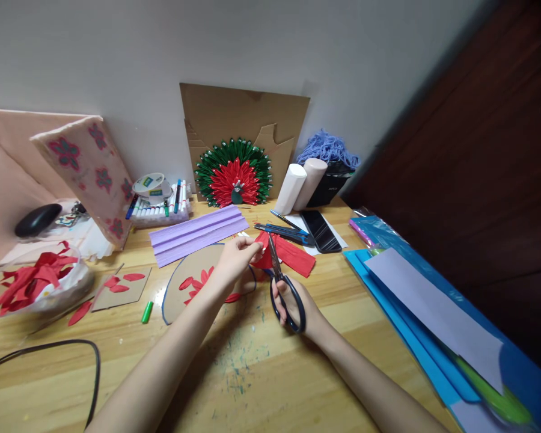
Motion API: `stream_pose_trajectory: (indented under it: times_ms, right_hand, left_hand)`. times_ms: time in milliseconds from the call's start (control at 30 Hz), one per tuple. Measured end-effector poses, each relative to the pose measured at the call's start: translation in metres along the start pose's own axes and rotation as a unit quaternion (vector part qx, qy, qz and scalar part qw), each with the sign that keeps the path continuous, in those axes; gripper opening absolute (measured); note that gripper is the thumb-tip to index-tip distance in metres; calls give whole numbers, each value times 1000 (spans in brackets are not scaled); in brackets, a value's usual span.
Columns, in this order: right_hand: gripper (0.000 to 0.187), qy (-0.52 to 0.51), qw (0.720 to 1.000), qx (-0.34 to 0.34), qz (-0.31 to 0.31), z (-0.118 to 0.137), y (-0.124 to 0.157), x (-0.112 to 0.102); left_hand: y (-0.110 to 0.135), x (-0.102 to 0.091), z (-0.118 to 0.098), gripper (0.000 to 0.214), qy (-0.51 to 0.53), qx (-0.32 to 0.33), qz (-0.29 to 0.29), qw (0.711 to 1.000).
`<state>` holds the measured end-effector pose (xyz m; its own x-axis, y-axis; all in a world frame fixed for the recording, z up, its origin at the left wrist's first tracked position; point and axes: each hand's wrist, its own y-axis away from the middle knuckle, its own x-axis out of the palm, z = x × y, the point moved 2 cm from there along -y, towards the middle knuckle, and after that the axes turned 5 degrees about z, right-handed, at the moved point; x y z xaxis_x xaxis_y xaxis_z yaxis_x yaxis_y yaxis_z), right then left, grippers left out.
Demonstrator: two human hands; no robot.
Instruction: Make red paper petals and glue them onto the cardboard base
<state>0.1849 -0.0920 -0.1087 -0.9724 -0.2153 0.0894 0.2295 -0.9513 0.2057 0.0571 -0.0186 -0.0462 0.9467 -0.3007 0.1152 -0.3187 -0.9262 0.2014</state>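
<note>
My left hand (237, 257) pinches the near end of a strip of red crepe paper (293, 255) that lies on the wooden table (270, 373). My right hand (297, 307) holds black-handled scissors (283, 286), blades pointing away from me into the red paper beside my left fingers. Under my left hand lies a fan-shaped cardboard piece (193, 282) edged in blue, with red paper petals stuck on it.
Folded purple crepe paper (198, 233), a marker box (160, 207), a red-green peacock craft (234, 173) on cardboard, paper rolls (300, 185), a phone (321, 231), blue sheets (433, 313) at right, a bowl of red scraps (36, 287), a green cap (146, 311), a black cable (72, 355).
</note>
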Motion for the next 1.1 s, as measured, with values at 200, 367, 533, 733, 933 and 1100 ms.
stream_pose_trajectory:
  times_ms: [200,367,533,733,933,1100]
  right_hand:
    - [61,29,999,1,-14,0,-1,-2]
    - [65,-15,998,-21,-62,3,-3,-2]
    - [59,-152,974,-110,-125,7,-13,-12]
    - [53,-160,966,-136,-152,18,-14,-21]
    - [28,24,966,-154,-208,30,-3,-23]
    - [25,78,949,-182,-247,30,-2,-28]
  left_hand:
    - [-2,-3,2,16,-7,16,-22,1000]
    - [-1,-9,-4,16,-23,25,-30,999]
    - [6,-9,-17,17,-63,25,26,997]
    - [8,-5,-20,21,-89,19,84,992]
    - [14,1,-19,21,-163,26,164,973]
    - [17,7,-17,10,-155,2,187,970]
